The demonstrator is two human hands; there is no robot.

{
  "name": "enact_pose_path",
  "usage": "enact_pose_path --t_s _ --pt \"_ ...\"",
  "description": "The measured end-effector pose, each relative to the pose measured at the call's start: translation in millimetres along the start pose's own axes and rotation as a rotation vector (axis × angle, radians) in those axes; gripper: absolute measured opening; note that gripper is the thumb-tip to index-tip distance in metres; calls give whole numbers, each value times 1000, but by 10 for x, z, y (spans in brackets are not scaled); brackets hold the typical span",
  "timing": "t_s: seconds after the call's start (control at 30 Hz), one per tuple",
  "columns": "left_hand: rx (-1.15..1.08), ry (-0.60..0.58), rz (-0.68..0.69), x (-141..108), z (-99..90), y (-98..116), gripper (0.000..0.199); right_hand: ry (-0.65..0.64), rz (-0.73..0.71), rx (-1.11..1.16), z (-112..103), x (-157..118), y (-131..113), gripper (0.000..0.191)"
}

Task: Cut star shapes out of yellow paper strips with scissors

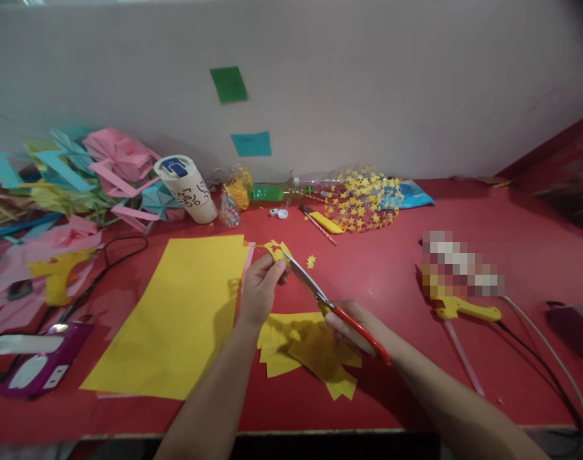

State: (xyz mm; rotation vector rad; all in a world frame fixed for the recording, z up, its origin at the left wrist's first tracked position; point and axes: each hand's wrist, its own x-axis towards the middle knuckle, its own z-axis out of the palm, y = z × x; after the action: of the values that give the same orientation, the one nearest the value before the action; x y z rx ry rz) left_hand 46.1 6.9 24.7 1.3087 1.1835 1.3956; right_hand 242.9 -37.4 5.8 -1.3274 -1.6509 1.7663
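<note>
Between its thumb and fingers, my left hand (262, 287) pinches a small piece of yellow paper (278, 248). My right hand (351, 324) is closed round the red handles of a pair of scissors (322, 299), whose blades reach up and left to that paper. Under my right hand lie several cut pieces of yellow paper (291, 348), overlapping on the red table. A small yellow paper star (311, 262) rests just beyond the scissors. Left of my left hand, a large yellow sheet (176, 313) lies flat, with pink paper showing under its edge.
Folded paper shapes (119, 153) crowd the back left beside a white cup (188, 191). Yellow stars (365, 198) cluster at the back, near a yellow cutter (327, 222). Yellow glue guns lie left (59, 275) and right (468, 308), with cables. A purple power strip (46, 358) sits front left.
</note>
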Motion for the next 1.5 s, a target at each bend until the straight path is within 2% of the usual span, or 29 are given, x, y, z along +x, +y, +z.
enact_pose_path --t_s 0.37,0.67,0.93,1.03,1.27,1.5 --pt "-30 26 5 3 16 -8 26 43 -67 -22 -5 28 16 53" --pt "-33 21 25 21 4 36 27 106 -1 -48 -20 15 -50 54" --pt "-262 95 -46 77 0 -51 14 106 2 -51 -13 48 -23 58" --pt "-269 82 -47 82 -10 -41 13 92 -12 -70 -32 21 -45 58" --pt "-132 23 -26 88 -27 -18 16 87 -34 -173 -99 -35 -128 60" --pt "-101 -29 -40 93 -54 -21 15 87 -73 -176 -110 -40 -155 58"
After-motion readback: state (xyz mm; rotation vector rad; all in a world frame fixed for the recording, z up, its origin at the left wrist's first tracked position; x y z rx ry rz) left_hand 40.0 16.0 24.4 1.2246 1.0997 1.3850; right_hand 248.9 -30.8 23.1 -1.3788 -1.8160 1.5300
